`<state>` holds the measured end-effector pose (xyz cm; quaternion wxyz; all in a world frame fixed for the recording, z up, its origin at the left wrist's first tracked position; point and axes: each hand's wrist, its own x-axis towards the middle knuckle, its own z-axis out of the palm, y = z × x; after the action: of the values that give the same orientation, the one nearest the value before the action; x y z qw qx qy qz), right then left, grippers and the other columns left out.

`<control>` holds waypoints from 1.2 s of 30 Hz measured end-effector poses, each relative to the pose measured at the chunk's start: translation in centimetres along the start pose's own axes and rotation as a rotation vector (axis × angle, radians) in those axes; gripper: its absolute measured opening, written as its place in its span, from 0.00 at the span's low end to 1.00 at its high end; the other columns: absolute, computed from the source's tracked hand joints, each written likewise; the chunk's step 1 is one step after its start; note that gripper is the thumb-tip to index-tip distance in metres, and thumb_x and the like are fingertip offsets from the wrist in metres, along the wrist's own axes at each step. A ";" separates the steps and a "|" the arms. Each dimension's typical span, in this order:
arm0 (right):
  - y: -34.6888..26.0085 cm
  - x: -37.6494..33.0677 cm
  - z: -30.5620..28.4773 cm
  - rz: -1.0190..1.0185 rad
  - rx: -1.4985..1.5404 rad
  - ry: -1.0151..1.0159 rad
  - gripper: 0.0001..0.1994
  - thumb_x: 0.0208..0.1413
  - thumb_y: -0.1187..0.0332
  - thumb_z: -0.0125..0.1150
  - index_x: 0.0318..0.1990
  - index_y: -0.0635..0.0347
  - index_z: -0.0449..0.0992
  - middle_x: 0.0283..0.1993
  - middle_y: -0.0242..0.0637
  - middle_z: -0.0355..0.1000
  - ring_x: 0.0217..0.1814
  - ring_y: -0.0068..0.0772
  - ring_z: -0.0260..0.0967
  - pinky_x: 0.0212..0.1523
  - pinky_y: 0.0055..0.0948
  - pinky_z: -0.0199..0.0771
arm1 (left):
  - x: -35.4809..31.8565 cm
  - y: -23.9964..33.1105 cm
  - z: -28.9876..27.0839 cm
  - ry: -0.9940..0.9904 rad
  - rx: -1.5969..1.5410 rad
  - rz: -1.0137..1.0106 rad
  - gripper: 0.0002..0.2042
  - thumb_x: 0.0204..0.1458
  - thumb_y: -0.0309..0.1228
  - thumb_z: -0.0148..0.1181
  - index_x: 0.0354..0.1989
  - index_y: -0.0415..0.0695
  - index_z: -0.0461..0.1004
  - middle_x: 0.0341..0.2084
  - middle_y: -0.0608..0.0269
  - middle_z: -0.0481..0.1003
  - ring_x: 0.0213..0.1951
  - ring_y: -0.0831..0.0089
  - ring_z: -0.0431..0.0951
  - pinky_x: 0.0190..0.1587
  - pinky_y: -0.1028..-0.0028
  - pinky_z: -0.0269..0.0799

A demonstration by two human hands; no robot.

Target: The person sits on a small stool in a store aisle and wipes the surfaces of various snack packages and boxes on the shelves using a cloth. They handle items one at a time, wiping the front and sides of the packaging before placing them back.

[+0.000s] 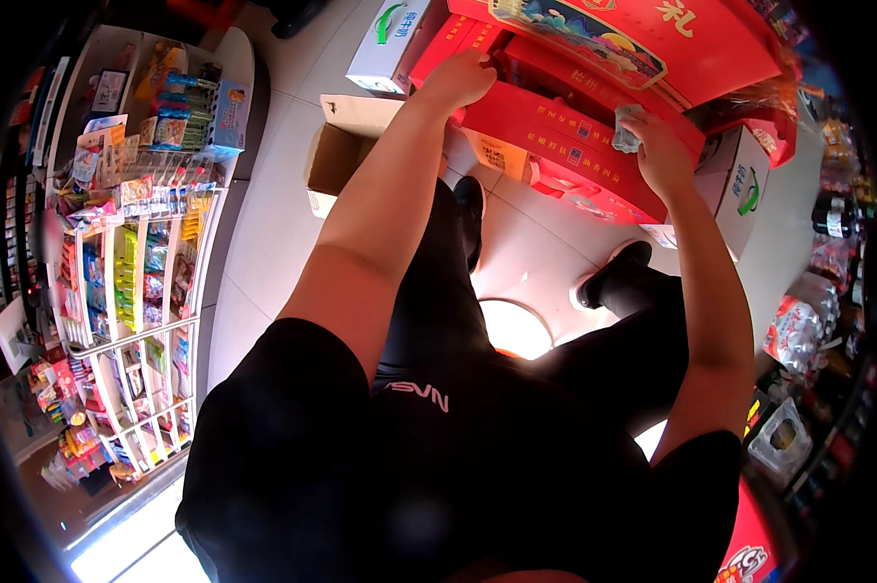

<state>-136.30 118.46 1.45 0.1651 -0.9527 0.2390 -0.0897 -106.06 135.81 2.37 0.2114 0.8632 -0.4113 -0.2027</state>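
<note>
Several red gift boxes with gold print stand stacked in front of me. My left hand is closed at the left end of the near red gift box, its fingers curled over the edge. My right hand holds a crumpled pale grey cloth against the right part of the same box. Behind it, a larger red gift box with a landscape picture leans at an angle. My right fingertips are partly hidden by the cloth.
White cartons with green marks stand at the back left and right. An open cardboard box sits left of my legs. A snack shelf runs along the left; wrapped bottles line the right. A round white stool top shows between my legs.
</note>
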 end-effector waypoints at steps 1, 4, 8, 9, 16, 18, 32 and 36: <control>-0.3 -0.1 -0.4 0.021 -0.016 0.002 0.19 0.51 0.80 0.49 0.48 0.51 0.78 0.55 0.35 0.72 0.55 0.41 0.70 0.52 0.37 0.72 | -0.1 -0.6 0.1 0.003 0.062 0.003 0.23 0.53 0.40 0.50 0.57 0.45 0.71 0.52 0.52 0.74 0.54 0.56 0.74 0.55 0.63 0.70; 0.2 -2.0 -1.4 0.196 -0.196 -0.058 0.13 0.53 0.73 0.51 0.42 0.51 0.80 0.48 0.35 0.76 0.49 0.42 0.73 0.47 0.38 0.73 | -0.4 -2.2 0.3 -0.141 0.254 -0.011 0.23 0.56 0.42 0.50 0.58 0.45 0.69 0.49 0.52 0.76 0.48 0.59 0.78 0.52 0.65 0.71; 2.9 -5.8 -1.4 0.435 -0.120 -0.113 0.12 0.54 0.61 0.52 0.36 0.53 0.80 0.39 0.39 0.78 0.43 0.45 0.75 0.43 0.39 0.74 | 0.2 -3.4 2.1 -0.156 0.285 -0.110 0.22 0.56 0.44 0.52 0.55 0.45 0.72 0.45 0.54 0.78 0.40 0.59 0.81 0.45 0.64 0.76; 3.3 -6.6 -1.6 0.483 -0.090 -0.136 0.12 0.53 0.60 0.52 0.35 0.54 0.80 0.38 0.40 0.78 0.42 0.45 0.76 0.42 0.40 0.74 | 0.3 -3.6 2.4 -0.183 0.272 -0.141 0.22 0.56 0.45 0.52 0.54 0.45 0.73 0.45 0.54 0.78 0.39 0.59 0.81 0.43 0.64 0.77; 3.5 -9.0 -3.0 0.654 -0.250 -0.162 0.15 0.53 0.56 0.53 0.34 0.57 0.80 0.40 0.43 0.78 0.43 0.49 0.75 0.43 0.41 0.73 | 1.1 -4.0 4.9 -0.187 0.280 -0.125 0.21 0.55 0.43 0.53 0.51 0.43 0.75 0.41 0.50 0.79 0.40 0.56 0.81 0.43 0.62 0.77; 6.7 -10.0 -1.3 0.554 -0.086 -0.182 0.16 0.53 0.57 0.54 0.37 0.59 0.80 0.41 0.46 0.78 0.44 0.48 0.75 0.44 0.39 0.73 | 2.4 -5.5 6.2 -0.144 0.314 -0.060 0.20 0.54 0.43 0.53 0.49 0.41 0.76 0.41 0.49 0.79 0.42 0.54 0.80 0.45 0.61 0.75; 3.9 -10.0 3.4 0.877 0.963 -0.183 0.18 0.51 0.68 0.61 0.49 0.67 0.75 0.42 0.42 0.77 0.42 0.31 0.75 0.43 0.30 0.72 | 0.7 -5.6 8.5 -0.084 -0.237 -0.133 0.23 0.52 0.43 0.59 0.53 0.41 0.74 0.46 0.49 0.78 0.48 0.57 0.78 0.49 0.65 0.73; 6.0 -10.8 4.2 0.892 0.981 -0.186 0.14 0.56 0.66 0.57 0.48 0.62 0.76 0.40 0.37 0.77 0.39 0.29 0.75 0.42 0.29 0.73 | -1.9 -1.3 7.1 -0.165 -0.314 -0.254 0.27 0.50 0.45 0.60 0.52 0.36 0.74 0.47 0.45 0.77 0.48 0.55 0.79 0.46 0.61 0.76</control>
<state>-147.16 119.83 -5.61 0.6205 -0.5808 0.5262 -0.0285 -110.04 136.68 -3.85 0.2816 0.8450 -0.2783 -0.3594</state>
